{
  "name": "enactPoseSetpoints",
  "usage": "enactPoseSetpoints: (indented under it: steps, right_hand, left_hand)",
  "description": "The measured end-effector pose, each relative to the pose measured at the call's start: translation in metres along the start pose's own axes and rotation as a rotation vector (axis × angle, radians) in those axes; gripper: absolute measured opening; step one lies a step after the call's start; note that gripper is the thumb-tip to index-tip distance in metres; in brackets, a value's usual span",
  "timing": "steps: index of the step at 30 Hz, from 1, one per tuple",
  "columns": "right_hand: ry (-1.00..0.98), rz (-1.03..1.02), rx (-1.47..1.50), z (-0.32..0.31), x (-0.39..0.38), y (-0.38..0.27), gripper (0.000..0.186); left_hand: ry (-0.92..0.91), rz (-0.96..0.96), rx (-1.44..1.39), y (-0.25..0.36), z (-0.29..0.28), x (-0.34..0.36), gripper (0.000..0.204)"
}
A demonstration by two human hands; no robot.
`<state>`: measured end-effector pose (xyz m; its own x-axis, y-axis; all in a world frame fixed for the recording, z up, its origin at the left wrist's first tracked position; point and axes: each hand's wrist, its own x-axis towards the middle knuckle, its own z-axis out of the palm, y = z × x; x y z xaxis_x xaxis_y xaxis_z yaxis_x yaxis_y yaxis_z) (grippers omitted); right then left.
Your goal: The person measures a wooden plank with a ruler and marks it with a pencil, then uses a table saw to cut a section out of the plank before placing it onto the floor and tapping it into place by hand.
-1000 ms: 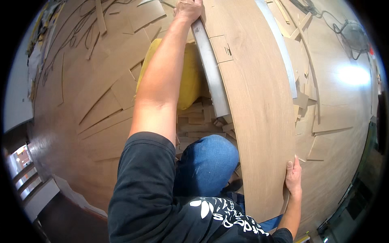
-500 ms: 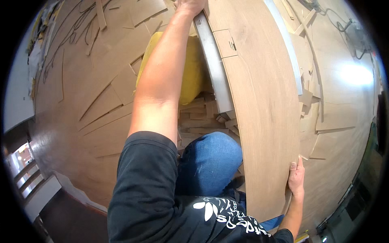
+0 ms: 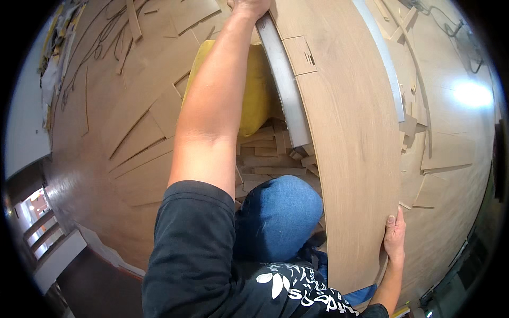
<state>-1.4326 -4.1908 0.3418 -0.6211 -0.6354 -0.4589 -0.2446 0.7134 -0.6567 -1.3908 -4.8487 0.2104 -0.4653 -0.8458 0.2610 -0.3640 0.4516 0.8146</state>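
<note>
Fingers of the right hand clamp the near edge of the long plank; the left hand grips its far end, the plank running lengthwise away from the person.

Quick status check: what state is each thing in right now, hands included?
Wood panel: lifted, held at both ends.
Left hand: gripping the panel's far end.
Right hand: gripping the panel's near edge.
Metal strip: lying alongside the panel's left edge.
Yellow cushion: on the floor, partly hidden.
Wood offcuts: scattered loose.
</note>
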Motion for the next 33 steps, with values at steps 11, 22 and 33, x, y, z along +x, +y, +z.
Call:
enactPoseSetpoints:
  steps: [11,22,33]
  right_hand:
    - [0.012,0.003,-0.011,0.002,-0.006,0.003,0.065]
    - [0.005,-0.008,-0.042,0.001,-0.006,-0.003,0.064]
    - [0.008,0.003,-0.02,0.002,-0.008,-0.008,0.065]
  left_hand:
    - [0.022,0.014,0.149,0.014,-0.007,-0.01,0.033]
    - [0.027,0.081,0.118,0.012,-0.009,-0.011,0.031]
    - [0.049,0.022,0.132,0.024,-0.011,-0.018,0.028]
